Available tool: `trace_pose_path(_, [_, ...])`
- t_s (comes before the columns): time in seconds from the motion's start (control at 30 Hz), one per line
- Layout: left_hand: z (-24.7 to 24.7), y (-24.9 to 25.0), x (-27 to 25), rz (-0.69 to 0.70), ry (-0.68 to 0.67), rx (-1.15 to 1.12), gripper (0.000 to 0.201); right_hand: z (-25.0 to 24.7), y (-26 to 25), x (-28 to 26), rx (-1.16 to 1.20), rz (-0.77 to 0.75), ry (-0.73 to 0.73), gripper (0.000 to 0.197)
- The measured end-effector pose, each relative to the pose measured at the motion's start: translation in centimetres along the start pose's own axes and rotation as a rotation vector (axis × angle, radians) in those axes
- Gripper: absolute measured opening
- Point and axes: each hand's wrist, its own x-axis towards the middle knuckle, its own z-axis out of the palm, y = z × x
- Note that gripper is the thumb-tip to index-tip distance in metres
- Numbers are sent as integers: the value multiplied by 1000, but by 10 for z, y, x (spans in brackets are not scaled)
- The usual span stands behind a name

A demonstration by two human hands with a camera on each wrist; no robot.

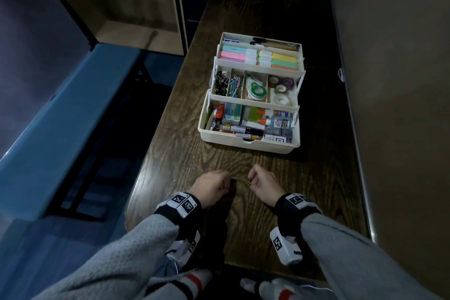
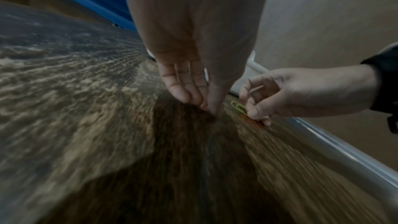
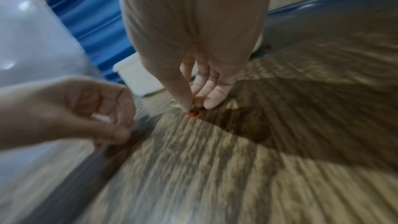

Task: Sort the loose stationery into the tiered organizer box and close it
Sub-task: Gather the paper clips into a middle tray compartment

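Note:
The white tiered organizer box point(image 1: 248, 143) stands open mid-table, its trays filled with highlighters, clips, tape rolls and glue. In front of it both hands work low on the wooden table point(image 1: 267, 207). My right hand point(image 3: 193, 108) pinches an orange paper clip point(image 3: 194, 113) against the wood. A yellow paper clip point(image 1: 246, 182) lies just beyond its fingertips, and a thin pale piece sits in its curled fingers. My left hand point(image 1: 227, 181) has its fingers curled, a pale thin clip point(image 3: 101, 118) tucked in them. Its fingertips press down at a small dark item point(image 1: 233, 181).
A tall beige panel point(image 1: 401, 105) with a metal edge runs along the table's right side. A blue bench point(image 1: 48, 141) lies beyond the left edge. Bare wood separates my hands from the box. Feet in socks point(image 1: 194, 280) show below the front edge.

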Motion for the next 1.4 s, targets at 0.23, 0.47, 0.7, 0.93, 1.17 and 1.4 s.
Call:
trace_pose_path(0.23, [-1, 26, 14, 94, -23, -31, 35, -20, 35, -7, 215, 190, 93, 25])
trace_pose_path(0.47, [7, 49, 37, 210, -140, 111, 31, -29, 71, -21, 323, 338, 148, 18])
trace_pose_path(0.7, [7, 51, 45, 110, -190, 153, 19, -31, 76, -26, 344, 335, 166, 16])
trace_pose_path(0.93, [0, 44, 32, 217, -127, 267, 18, -18, 25, -20, 209, 82, 180, 6])
trace_pose_path(1.17, [-20, 15, 14, 94, -125, 132, 15, -17, -10, -8, 261, -26, 32, 5])
trace_pose_path(1.4, [-121, 27, 70, 31, 461, -224, 12, -31, -16, 5, 311, 47, 19, 16])
